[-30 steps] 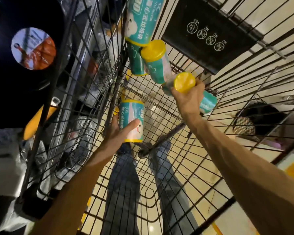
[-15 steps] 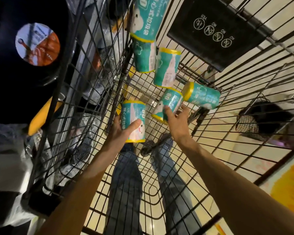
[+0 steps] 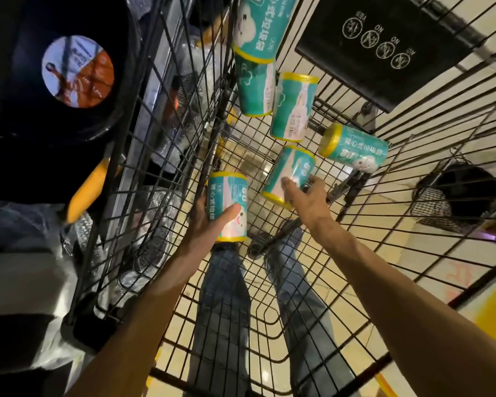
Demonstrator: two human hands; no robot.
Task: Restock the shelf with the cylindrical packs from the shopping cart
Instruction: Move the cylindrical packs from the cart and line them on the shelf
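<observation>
Several teal cylindrical packs with yellow rims lie inside the black wire shopping cart (image 3: 355,233). My left hand (image 3: 209,224) grips one upright pack (image 3: 228,202) near the cart's left wall. My right hand (image 3: 305,200) curls its fingers round a tilted pack (image 3: 291,173) on the cart floor. Three more packs lie beyond: one on its side at the right (image 3: 354,149), one upright in the middle (image 3: 294,106) and one behind it (image 3: 254,87). A further pack (image 3: 258,22) leans at the top.
A black sign panel (image 3: 390,44) hangs on the cart's far wall. Left of the cart stand shelves with dark round packs (image 3: 78,71) and wrapped goods (image 3: 152,253). A checked basket (image 3: 433,207) sits on the floor at the right. My legs show through the cart floor.
My right hand let go of a yellow-capped pack it had lifted, dropped lower and closed on the tilted pack on the cart floor. My left hand kept its pack.
</observation>
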